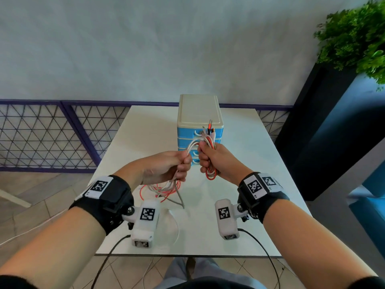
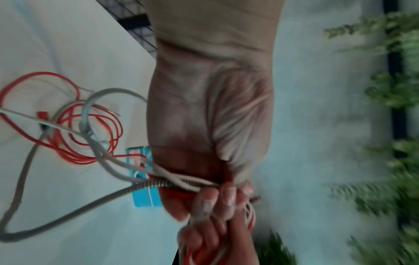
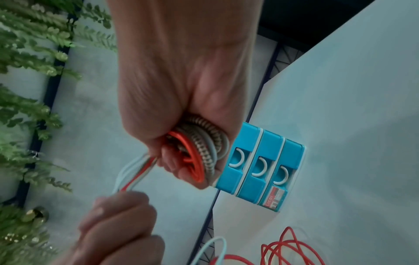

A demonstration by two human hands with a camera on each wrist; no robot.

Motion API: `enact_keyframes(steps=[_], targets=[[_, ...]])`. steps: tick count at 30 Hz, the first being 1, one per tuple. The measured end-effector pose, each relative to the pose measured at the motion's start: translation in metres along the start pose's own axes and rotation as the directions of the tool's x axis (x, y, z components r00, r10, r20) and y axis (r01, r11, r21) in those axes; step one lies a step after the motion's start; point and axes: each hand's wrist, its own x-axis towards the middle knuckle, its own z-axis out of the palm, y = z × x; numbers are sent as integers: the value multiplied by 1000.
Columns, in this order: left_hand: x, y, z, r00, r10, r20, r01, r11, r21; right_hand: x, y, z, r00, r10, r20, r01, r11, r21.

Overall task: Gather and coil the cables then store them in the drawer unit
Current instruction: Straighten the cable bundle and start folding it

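My right hand (image 1: 210, 155) grips a coiled bundle of cables (image 3: 199, 148), red, white and braided, with plug ends (image 1: 209, 127) sticking up above the fist. My left hand (image 1: 175, 165) holds the same strands just to the left, pinching them taut between the two fists (image 3: 133, 172). From the left hand the loose remainder of the cables (image 1: 164, 190) hangs down and lies tangled on the white table (image 1: 250, 153), red loops and a grey braided length (image 2: 68, 129). The blue drawer unit (image 1: 200, 122) with a cream top stands behind the hands, its drawers shut (image 3: 260, 165).
A thin white cable (image 1: 177, 228) curls near the table's front edge. A dark planter (image 1: 325, 122) with green foliage (image 1: 358, 38) stands to the right. A purple mesh railing (image 1: 52, 132) runs behind the table at left.
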Motion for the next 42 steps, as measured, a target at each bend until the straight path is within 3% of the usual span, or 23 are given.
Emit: enact_keyframes(steps=[4, 7, 11, 14, 16, 19, 24, 29, 36, 39, 42], targets=[[10, -1, 28, 974, 168, -151, -126, 959, 254, 3, 3, 5, 999, 34, 22, -32, 996, -83], [19, -4, 42, 927, 285, -244, -173, 902, 396, 3, 2, 11, 989, 103, 101, -106, 994, 17], [22, 0, 54, 887, 335, -317, -88, 798, 597, -1, -2, 9, 985, 110, 134, -130, 980, 150], [22, 7, 60, 881, 348, -321, 24, 645, 764, -7, -4, 6, 978, 111, 176, -149, 964, 222], [22, 10, 64, 884, 350, -311, 36, 612, 790, -10, -6, 5, 979, 107, 176, -149, 958, 246], [21, 12, 61, 913, 296, -279, 12, 666, 746, -10, -9, 4, 981, 111, 160, -146, 962, 232], [16, 18, 52, 975, 166, -146, -41, 785, 618, -6, -10, 6, 994, 81, 71, -84, 996, 41], [13, 27, 41, 998, -40, -53, 62, 845, 530, -1, -9, 8, 999, -22, -37, 18, 993, -113], [4, 17, 44, 973, -229, 4, 191, 823, 534, 4, -8, 11, 980, -84, -182, 97, 994, 60], [5, 6, 48, 978, -205, 27, 149, 787, 598, 4, -12, 15, 973, -64, -222, 109, 974, 199], [13, -10, 54, 996, -89, -31, 84, 687, 722, 2, -19, 20, 978, -30, -205, 116, 899, 423]])
